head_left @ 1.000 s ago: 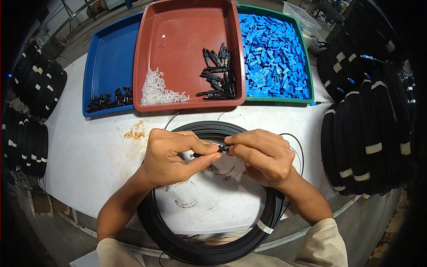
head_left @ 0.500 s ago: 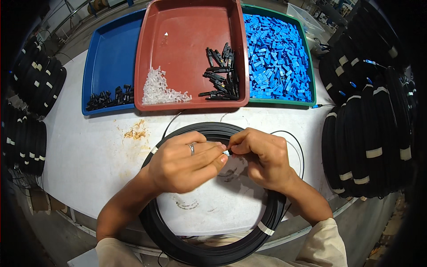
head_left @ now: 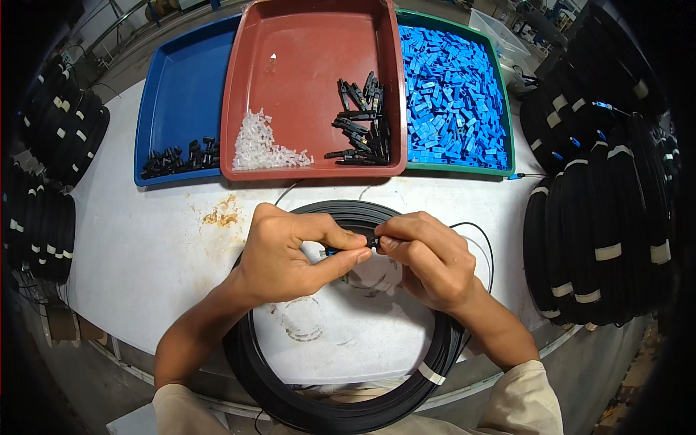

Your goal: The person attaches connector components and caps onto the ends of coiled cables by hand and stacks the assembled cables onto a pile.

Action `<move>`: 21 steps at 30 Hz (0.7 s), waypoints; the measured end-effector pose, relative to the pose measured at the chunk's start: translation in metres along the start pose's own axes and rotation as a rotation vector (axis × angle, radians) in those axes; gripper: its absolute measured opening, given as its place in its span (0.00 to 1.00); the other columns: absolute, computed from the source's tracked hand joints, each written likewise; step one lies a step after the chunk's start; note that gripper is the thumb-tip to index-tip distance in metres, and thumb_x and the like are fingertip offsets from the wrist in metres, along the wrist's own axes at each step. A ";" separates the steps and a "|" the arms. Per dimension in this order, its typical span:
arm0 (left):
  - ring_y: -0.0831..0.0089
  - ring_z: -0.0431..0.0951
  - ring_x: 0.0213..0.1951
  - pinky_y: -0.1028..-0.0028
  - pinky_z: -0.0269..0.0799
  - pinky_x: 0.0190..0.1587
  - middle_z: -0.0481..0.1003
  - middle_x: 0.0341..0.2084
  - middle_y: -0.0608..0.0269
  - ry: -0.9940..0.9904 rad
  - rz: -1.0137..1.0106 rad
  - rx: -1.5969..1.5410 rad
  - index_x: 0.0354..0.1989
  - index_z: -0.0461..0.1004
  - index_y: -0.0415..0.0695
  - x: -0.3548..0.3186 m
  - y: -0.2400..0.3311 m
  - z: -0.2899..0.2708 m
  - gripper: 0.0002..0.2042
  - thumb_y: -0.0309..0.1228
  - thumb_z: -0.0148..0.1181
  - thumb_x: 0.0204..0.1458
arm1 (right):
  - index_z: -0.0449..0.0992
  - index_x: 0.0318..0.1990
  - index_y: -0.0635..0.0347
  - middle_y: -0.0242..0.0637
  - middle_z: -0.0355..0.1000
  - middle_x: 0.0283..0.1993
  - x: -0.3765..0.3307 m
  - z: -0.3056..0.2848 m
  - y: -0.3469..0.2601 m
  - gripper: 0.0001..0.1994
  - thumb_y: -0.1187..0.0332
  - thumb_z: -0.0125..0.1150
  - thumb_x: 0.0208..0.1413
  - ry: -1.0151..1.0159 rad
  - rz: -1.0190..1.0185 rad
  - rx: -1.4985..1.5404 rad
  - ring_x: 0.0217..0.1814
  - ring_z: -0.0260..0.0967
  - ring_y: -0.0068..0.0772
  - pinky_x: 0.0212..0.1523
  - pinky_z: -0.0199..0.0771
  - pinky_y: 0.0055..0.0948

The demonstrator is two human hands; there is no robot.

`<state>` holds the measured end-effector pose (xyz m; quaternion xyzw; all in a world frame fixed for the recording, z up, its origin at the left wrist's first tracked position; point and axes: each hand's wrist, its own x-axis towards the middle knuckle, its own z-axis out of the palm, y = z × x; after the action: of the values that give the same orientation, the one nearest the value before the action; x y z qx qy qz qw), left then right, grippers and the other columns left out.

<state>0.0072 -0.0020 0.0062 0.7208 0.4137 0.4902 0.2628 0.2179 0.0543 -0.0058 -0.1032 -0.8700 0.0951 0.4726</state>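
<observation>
connector (head_left: 373, 242), blue and black, is up above the black coil (head_left: 250, 362), in from the table's (head_left: 145, 254) near edge; your left hand (head_left: 286, 251) pinches it between closed thumb and fingertips, and your right hand (head_left: 433, 261), closed too, grips its black right end.

Grubby white table (head_left: 145, 275), pretty brightly lit tbh

Brownish stain (head_left: 220, 212) left of the table's middle. Grey floor (head_left: 181, 26) past the table's far edge, with a pale wall (head_left: 98, 20) further back, beyond its far left corner. Pale bar (head_left: 134, 368) curving along the table's near edge, fwiw.
</observation>
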 end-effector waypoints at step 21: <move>0.66 0.84 0.27 0.74 0.80 0.31 0.82 0.25 0.50 -0.063 0.148 0.097 0.27 0.82 0.33 0.001 0.002 0.001 0.04 0.16 0.72 0.44 | 0.70 0.32 0.68 0.47 0.74 0.37 0.001 -0.006 -0.005 0.15 0.85 0.61 0.30 -0.073 -0.016 -0.040 0.34 0.74 0.46 0.33 0.77 0.36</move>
<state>0.0088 -0.0024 0.0076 0.7762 0.3742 0.4647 0.2037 0.2219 0.0500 -0.0007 -0.1020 -0.8892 0.0777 0.4391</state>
